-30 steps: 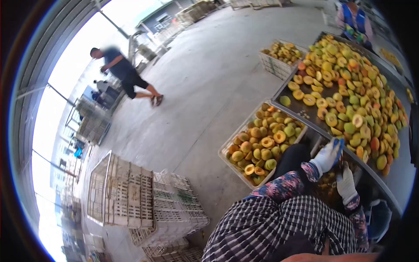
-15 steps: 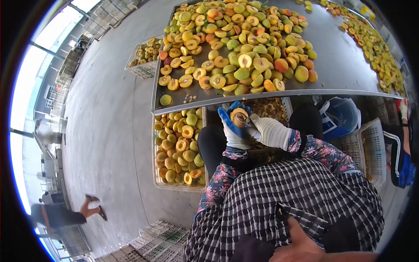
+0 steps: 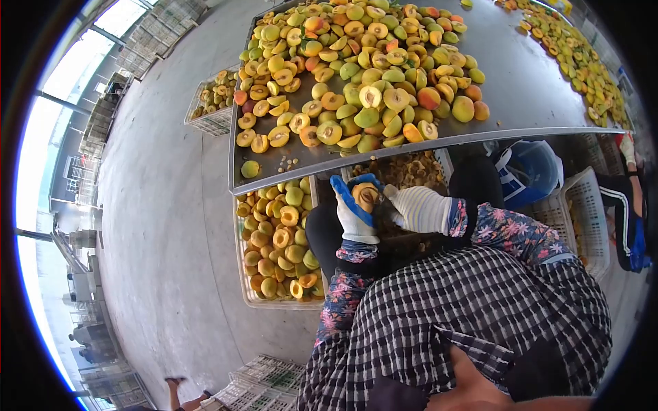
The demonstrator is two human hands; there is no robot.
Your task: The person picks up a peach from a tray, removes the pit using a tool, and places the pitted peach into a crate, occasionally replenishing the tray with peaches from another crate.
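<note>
Fruit (image 3: 365, 196) was gripped by curled fingers of the left hand (image 3: 356, 221); the right hand (image 3: 421, 208)'s grip couldn't be told. Through uneven pressing, slips were risked.

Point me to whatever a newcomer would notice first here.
Probably the big heap of yellow-green and orange fruit, much of it halved, spread over the metal table at the top. Next, just below the table's near edge, the blue-and-white gloved left hand holding a cut fruit, with the striped-gloved right hand close beside it. Then the bold black-and-white checked cloth filling the lower middle.
</note>
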